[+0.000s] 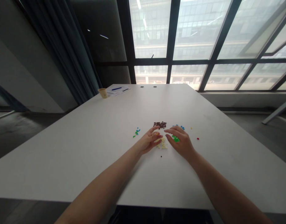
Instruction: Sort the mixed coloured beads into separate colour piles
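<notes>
Reaching over a white counter (75, 140), two arms (119, 165) converge: the left hand (147, 142) loosely curled with one yellow piece (157, 133) within its curl, grip unclear; the right hand (183, 142) unclenched, thumb apart, over green pieces (176, 138). Brown pieces (160, 125), blue pieces (182, 127) and cream pieces (163, 146) cluster nearby, too tight to count; one red piece (198, 138) and one black piece (161, 156) sit apart.

white table (70, 152) with small coloured pieces (161, 125), papers (117, 92), paper cup (103, 93)

This looks like an office: a white table (75, 149) bears papers (113, 92) and a pen (116, 88) near wide windows (149, 31).
</notes>
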A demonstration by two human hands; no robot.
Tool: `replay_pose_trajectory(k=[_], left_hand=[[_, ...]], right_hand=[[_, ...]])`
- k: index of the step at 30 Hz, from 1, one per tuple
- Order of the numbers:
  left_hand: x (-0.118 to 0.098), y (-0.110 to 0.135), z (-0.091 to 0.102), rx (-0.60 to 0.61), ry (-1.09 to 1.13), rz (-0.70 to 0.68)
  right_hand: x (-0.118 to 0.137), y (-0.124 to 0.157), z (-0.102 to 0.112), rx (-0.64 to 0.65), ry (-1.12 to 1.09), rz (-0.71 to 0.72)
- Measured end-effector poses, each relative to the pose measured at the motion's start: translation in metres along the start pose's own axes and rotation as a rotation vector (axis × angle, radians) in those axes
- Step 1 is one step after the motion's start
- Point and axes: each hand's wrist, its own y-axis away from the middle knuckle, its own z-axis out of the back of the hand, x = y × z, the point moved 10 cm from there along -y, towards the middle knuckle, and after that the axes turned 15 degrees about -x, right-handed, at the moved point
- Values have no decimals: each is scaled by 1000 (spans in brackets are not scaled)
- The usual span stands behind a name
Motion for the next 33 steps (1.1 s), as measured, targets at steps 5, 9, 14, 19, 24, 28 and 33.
replay_pose_trajectory(k=[5, 9, 14, 19, 24, 28, 33], left_hand=[[10, 1, -6, 61, -60, 54], [13, 1, -3, 29, -99, 75], [15, -2, 4, -43, -132, 56], [-3, -9, 25, -192, -423, -70], [-77, -1, 52, -527, -1373, -568], [-91, 4, 84, -759, -1895, -424], [-83, -4, 101, -701, -1902, -340]], right_hand=[[18, 3, -10, 23, 31, 91], [20, 4, -14, 51, 77, 120], [18, 5, -20, 77, 122, 128], [-28, -2, -5, 95, 240, 51], [-140, 0, 59, 126, 804, -243], [-188, 18, 84, 229, 1061, -416], [-200, 28, 73, 282, 1059, -455]])
